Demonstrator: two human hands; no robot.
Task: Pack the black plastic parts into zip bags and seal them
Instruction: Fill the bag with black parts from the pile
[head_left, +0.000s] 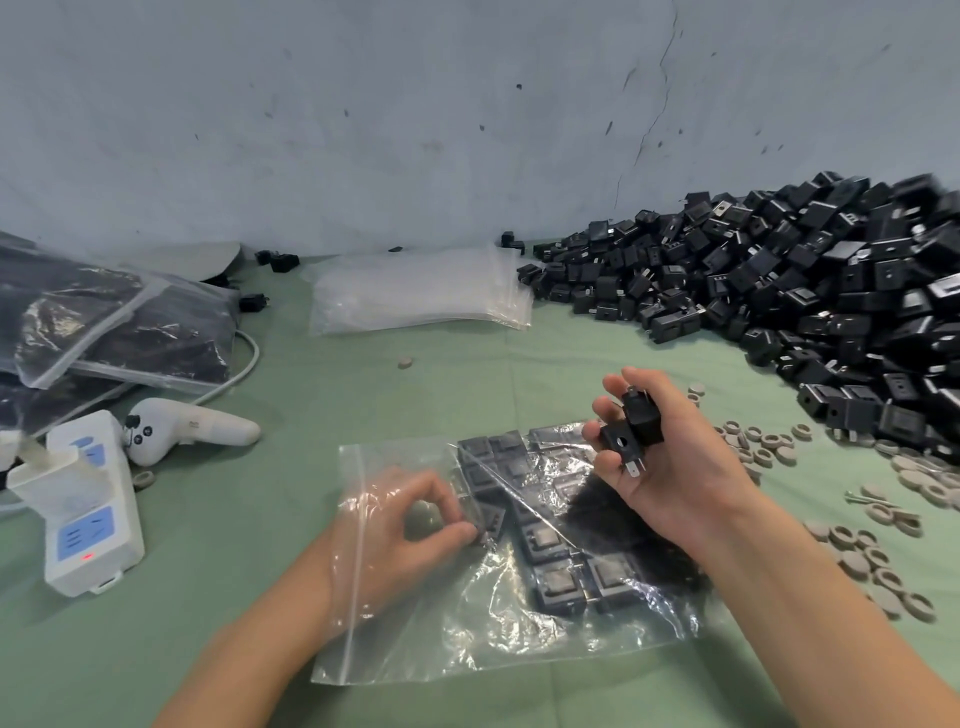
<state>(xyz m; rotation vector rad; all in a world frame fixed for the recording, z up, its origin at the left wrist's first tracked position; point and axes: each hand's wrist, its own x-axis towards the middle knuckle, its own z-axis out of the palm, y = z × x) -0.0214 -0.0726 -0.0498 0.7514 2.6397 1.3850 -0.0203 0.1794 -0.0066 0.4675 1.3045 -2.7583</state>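
A clear zip bag (467, 623) lies open on the green table in front of me, its mouth to the left. Several black plastic parts (550, 540) sit in rows inside it. My left hand (410, 525) is inside the bag, thumb and fingers pinched on one black part there. My right hand (670, 467) hovers above the bag's right side, holding two black parts (631, 426) with metal pins. A big heap of loose black parts (810, 291) fills the far right.
A stack of empty zip bags (421, 291) lies at the back centre. Filled bags (114, 322) are piled far left. A white power strip (83, 509) and a white controller (187, 428) sit at left. Grey rubber rings (872, 556) are scattered at right.
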